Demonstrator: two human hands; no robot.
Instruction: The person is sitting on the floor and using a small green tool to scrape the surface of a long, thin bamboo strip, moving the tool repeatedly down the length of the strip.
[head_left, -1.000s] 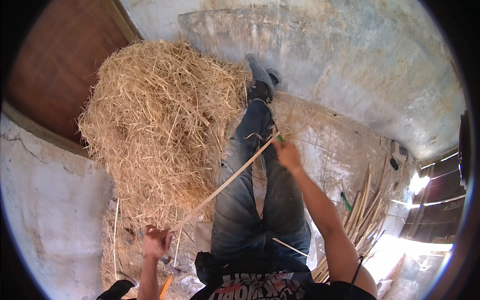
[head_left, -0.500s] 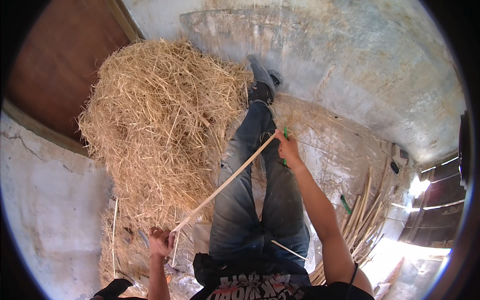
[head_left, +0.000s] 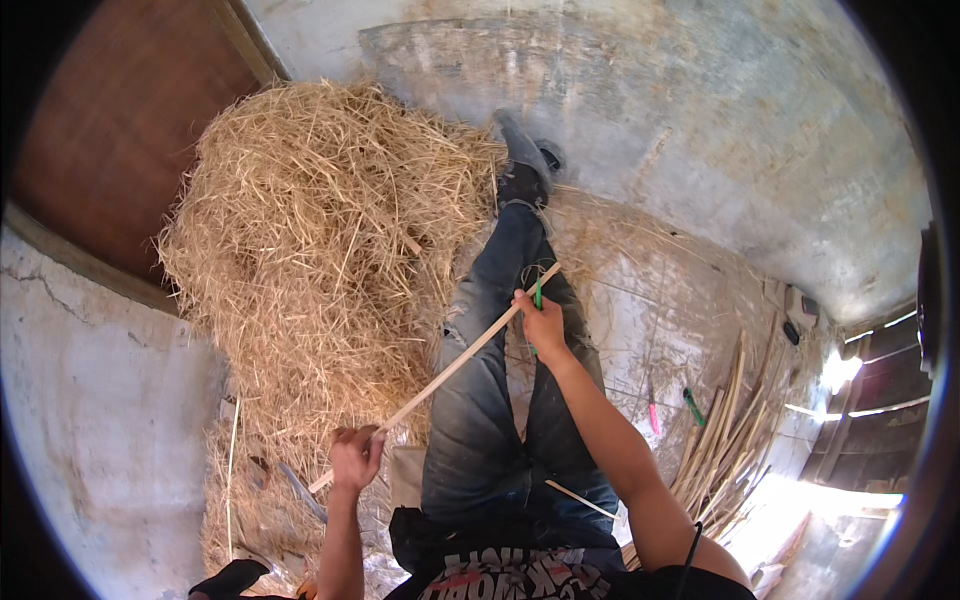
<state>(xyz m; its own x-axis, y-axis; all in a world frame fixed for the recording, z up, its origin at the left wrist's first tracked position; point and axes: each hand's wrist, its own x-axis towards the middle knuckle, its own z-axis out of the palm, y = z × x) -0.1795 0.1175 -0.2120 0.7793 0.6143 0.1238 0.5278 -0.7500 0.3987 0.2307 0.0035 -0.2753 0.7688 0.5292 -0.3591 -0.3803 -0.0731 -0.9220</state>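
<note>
A long, pale bamboo strip (head_left: 453, 365) slants across my legs, its far end up by my lower leg. My left hand (head_left: 356, 458) is closed round the strip a short way from its near end, which sticks out past the fingers. Toward the far end, my right hand (head_left: 543, 328) has its thumb and fingers on the strip. That hand also grips a slim green tool (head_left: 538, 294) that runs crosswise through the fingers; its exact kind is too small to make out.
A big straw heap (head_left: 320, 240) lies left of my outstretched legs. Bundled bamboo strips (head_left: 728, 425) rest at the right, near a pink-handled tool (head_left: 654, 416) and a green-handled tool (head_left: 692, 406). A short pale stick (head_left: 580, 498) lies across my thigh. A stained wall (head_left: 640, 90) stands ahead.
My left hand has moved up along the strip, leaving its near end sticking out. My right hand has shifted left and nearer, so the far end shows beyond it. The pink-handled tool is uncovered.
</note>
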